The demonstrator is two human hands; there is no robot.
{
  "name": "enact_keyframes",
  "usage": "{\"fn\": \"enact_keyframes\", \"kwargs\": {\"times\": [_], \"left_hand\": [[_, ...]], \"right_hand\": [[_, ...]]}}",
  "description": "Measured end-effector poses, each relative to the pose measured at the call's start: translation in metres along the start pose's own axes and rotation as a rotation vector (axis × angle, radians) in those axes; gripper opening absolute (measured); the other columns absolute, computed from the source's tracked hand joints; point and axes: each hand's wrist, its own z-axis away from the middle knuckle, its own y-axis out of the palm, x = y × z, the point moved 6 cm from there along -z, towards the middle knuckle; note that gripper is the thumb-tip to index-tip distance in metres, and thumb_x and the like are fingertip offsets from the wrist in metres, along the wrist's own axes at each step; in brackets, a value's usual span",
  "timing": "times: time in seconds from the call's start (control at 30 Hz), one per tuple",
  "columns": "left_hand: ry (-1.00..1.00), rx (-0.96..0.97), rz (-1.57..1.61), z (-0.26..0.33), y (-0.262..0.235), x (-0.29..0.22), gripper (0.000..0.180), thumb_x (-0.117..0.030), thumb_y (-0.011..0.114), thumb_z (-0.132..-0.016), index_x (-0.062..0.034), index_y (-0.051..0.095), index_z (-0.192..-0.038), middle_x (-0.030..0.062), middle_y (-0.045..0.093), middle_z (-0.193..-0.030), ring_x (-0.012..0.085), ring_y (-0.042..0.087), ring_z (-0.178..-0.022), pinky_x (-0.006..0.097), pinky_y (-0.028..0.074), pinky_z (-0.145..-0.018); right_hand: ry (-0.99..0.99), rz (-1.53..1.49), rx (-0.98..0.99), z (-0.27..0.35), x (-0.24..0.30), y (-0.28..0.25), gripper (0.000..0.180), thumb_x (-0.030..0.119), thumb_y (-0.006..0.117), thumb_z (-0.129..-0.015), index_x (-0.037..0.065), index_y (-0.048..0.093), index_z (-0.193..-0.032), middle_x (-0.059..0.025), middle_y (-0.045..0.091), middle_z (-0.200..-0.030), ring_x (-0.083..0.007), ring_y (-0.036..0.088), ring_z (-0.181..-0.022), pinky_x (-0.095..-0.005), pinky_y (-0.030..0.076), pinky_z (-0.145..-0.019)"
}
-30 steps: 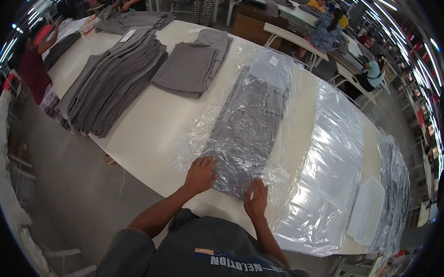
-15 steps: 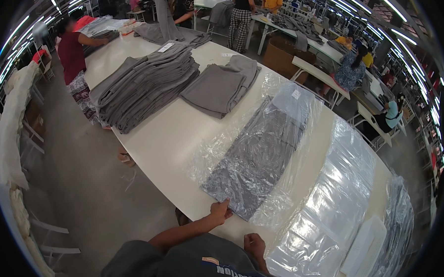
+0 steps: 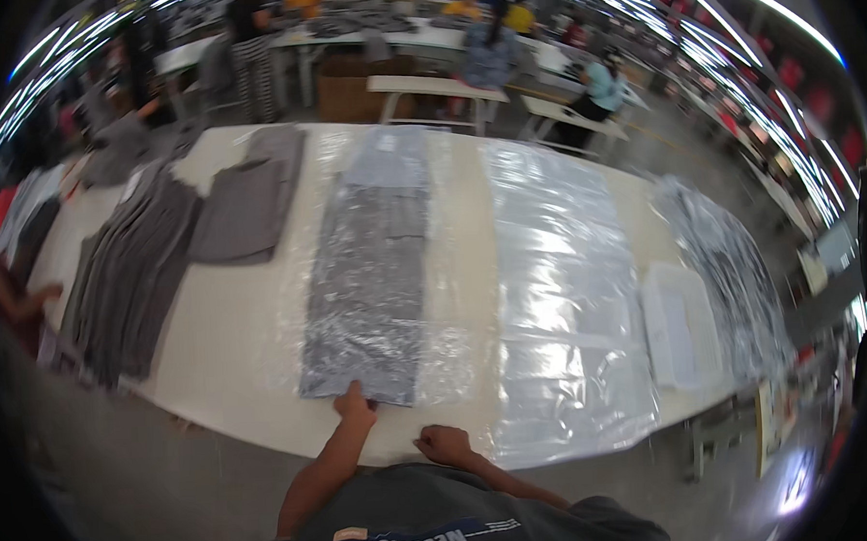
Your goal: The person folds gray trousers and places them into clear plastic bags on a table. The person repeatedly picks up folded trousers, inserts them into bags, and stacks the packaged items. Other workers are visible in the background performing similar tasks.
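Garment: long grey folded cloth inside a clear plastic bag [image 3: 371, 273], lying lengthwise on the white table [image 3: 235, 376], its near end close to the table's front edge.
Left hand [image 3: 354, 404]: fingers together, pressing flat on the bag's near edge.
Right hand [image 3: 444, 444]: curled loosely at the table's rim, apart from the bag.
Open room: bare tabletop left of the bag; a clear plastic sheet [image 3: 560, 294] lies just right.
Far left: stack of grey garments [image 3: 129, 274].
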Motion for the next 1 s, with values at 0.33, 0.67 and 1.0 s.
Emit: {"fn": "enact_keyframes", "kwargs": {"times": [0.33,0.67,1.0], "left_hand": [[-0.098,0.057,-0.18,-0.022,-0.02,0.001,0.035,-0.032,0.058,-0.092,-0.0088,0.057,-0.119,0.0091,0.062,-0.113,0.0276,0.064,-0.096,0.041,0.058,-0.076],[-0.077,0.082,-0.199,-0.024,-0.024,-0.007,0.029,-0.031,0.058,-0.091,-0.01,0.06,-0.111,0.0061,0.065,-0.105,0.0224,0.065,-0.09,0.036,0.058,-0.07],[-0.082,0.13,-0.159,-0.035,-0.031,-0.003,0.025,-0.031,0.056,-0.092,-0.0121,0.06,-0.109,0.0053,0.066,-0.104,0.0218,0.066,-0.086,0.035,0.057,-0.067]], "right_hand": [[0.025,-0.089,-0.051,0.004,-0.007,0.007,0.027,0.036,0.06,-0.084,0.01,0.066,-0.085,-0.0118,0.067,-0.088,-0.0342,0.065,-0.087,-0.0492,0.05,-0.07],[0.069,-0.113,-0.017,0.004,-0.005,0.005,0.029,0.037,0.061,-0.082,0.01,0.068,-0.087,-0.0129,0.068,-0.092,-0.0341,0.065,-0.091,-0.0497,0.051,-0.073],[0.065,-0.131,0.0,0.001,-0.005,0.005,0.031,0.039,0.06,-0.083,0.01,0.069,-0.089,-0.0128,0.069,-0.095,-0.0341,0.065,-0.092,-0.0495,0.051,-0.075]]}}
